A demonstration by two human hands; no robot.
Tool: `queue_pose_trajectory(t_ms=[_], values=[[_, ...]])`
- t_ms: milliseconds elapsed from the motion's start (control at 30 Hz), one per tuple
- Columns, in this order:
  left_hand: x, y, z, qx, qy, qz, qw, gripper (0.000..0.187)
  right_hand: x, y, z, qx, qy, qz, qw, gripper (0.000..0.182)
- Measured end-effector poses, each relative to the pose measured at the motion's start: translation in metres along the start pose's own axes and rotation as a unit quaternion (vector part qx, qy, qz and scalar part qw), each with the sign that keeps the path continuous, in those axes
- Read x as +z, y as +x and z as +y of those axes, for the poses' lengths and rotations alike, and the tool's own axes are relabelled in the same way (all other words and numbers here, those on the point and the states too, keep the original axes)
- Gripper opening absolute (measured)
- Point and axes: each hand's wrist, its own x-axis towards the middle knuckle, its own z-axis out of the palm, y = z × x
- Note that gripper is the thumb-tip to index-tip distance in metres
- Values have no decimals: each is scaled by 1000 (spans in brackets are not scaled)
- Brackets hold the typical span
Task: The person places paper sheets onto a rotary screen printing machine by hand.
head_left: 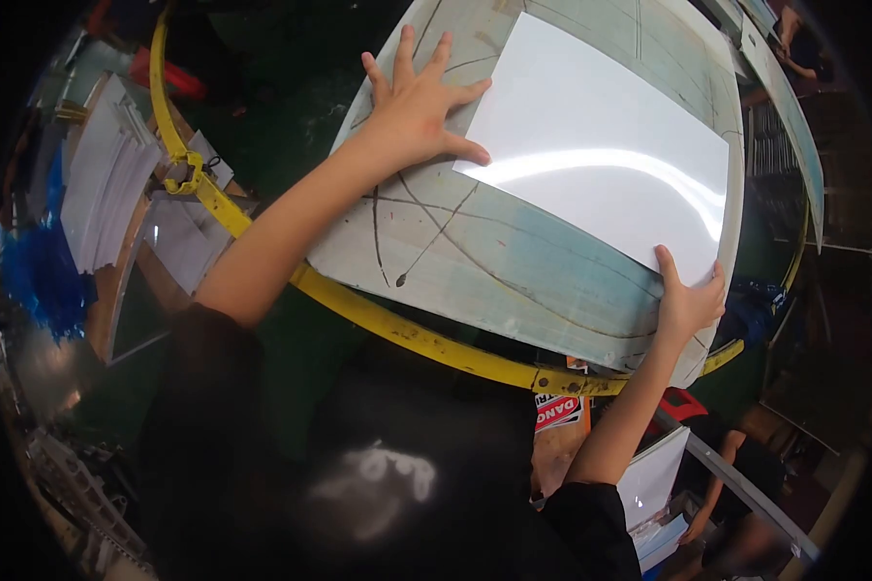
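Dark green floor (281,68) shows around the scuffed, pale surface (426,261), bordered by a curved yellow rail (426,346). Left of the surface are stacked white sheets (111,198), with blue plastic (44,281) farther out. Right of the surface is a dark slatted rack (773,140).

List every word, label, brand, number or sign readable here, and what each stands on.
"DANG": cut off, on the red-and-white printed sign.
"TRI", apparently: black lettering on that sign, partly cut off.
No readable text shows on the glossy white rectangular sheet.
Background lettering, if any: too small or blurred.
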Motion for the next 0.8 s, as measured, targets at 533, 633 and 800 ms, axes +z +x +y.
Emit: queue_pose_trajectory(t_ms=[533, 633, 800], values=[[-15, 2, 14, -3, 92, -28, 995, 84, 10, 7, 3, 9, -45, -37, 998, 100], [-20, 3, 17, -3, 106, -49, 993, 83, 16, 5, 7, -31, -51, -26, 998, 90], [-25, 4, 23, -18, 126, -69, 989, 83, 3, 5, -1, -85, -34, -182, 979, 63]])
